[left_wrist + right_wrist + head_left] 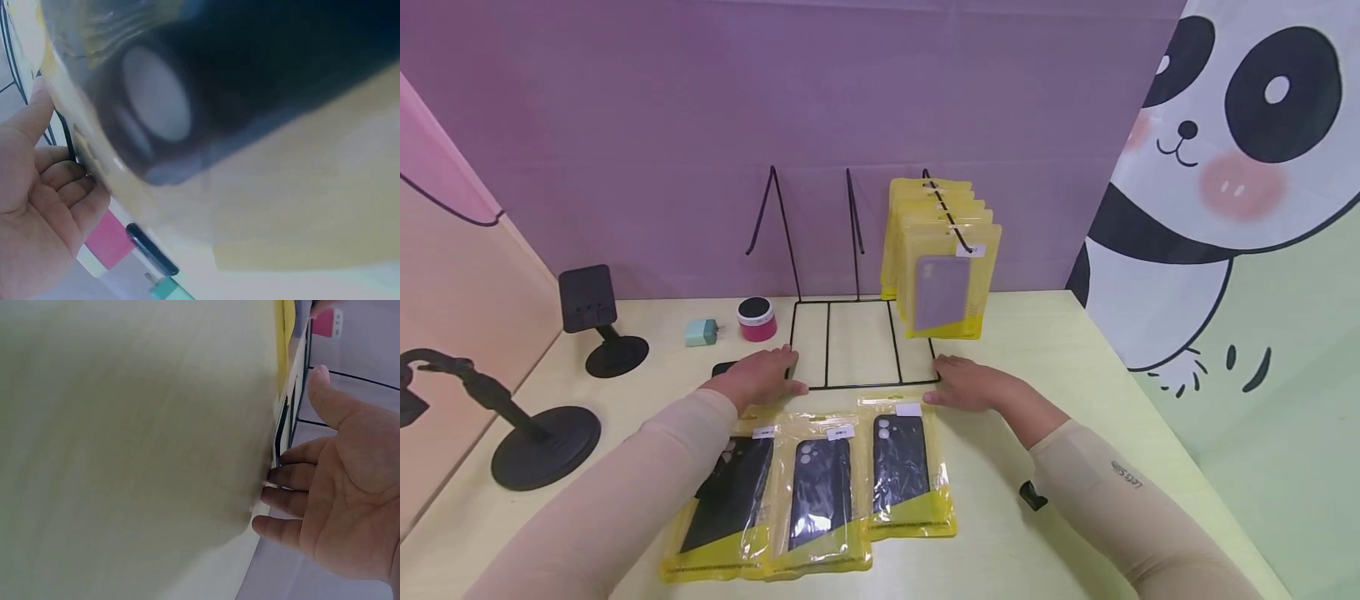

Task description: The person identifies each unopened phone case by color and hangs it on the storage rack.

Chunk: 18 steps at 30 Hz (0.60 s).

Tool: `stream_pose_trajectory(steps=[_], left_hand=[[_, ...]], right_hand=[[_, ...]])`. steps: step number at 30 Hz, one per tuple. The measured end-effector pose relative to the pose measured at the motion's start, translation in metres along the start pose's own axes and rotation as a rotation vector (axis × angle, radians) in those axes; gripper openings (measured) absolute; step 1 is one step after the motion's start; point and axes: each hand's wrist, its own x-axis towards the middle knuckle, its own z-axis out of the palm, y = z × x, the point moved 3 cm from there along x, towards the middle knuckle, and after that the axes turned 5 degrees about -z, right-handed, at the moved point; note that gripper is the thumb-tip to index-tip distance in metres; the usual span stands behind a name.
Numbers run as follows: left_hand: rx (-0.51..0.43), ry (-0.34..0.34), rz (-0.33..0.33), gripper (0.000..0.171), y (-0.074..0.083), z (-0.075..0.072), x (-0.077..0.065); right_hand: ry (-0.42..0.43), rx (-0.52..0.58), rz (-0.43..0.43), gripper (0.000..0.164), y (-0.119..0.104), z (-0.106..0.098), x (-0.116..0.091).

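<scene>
A black wire display rack [827, 387] stands on the table with three upright hooks. My left hand [757, 379] is at the front left corner of its base, fingertips at the wire and thumb spread apart. At the front right corner, my right hand [973, 383] touches the base with its fingers fairly straight. Several yellow phone case packages [942, 287] hang on the right hook, the front one with a purple case. Before the rack lie a left package [730, 492], a middle package [820, 492] and a right package [901, 471], each holding a dark phone case.
Left of the rack stand a pink jar [757, 321] with a dark lid, a teal charger plug [702, 332] and a black phone stand [604, 321]. Another black stand [542, 442] is nearer, at the left. A small black object [1032, 496] shows by the right sleeve.
</scene>
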Motion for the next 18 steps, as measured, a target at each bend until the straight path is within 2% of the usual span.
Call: stream_pose_trajectory(steps=[4, 7, 10, 12, 16, 18], left_hand=[[0.099, 0.016, 0.039, 0.075, 0.002, -0.002, -0.001], [0.181, 0.099, 0.083, 0.064, 0.011, -0.003, -0.004], [0.167, 0.2, 0.15, 0.053, 0.034, -0.005, -0.012], [0.107, 0.228, 0.205, 0.048, 0.054, -0.003, -0.018], [0.071, 0.188, 0.326, 0.039, 0.092, 0.005, -0.028], [0.088, 0.167, 0.342, 0.036, 0.103, 0.01, -0.03]], right_hand=[[-0.004, -0.077, 0.041, 0.085, 0.001, 0.003, 0.015], [0.012, -0.105, 0.068, 0.084, -0.002, 0.005, 0.021], [0.051, -0.109, 0.094, 0.08, -0.004, 0.005, 0.023], [0.095, -0.11, 0.109, 0.073, -0.005, 0.004, 0.023], [0.182, -0.141, 0.134, 0.05, -0.009, 0.001, 0.022], [0.207, -0.152, 0.145, 0.041, -0.01, 0.001, 0.024]])
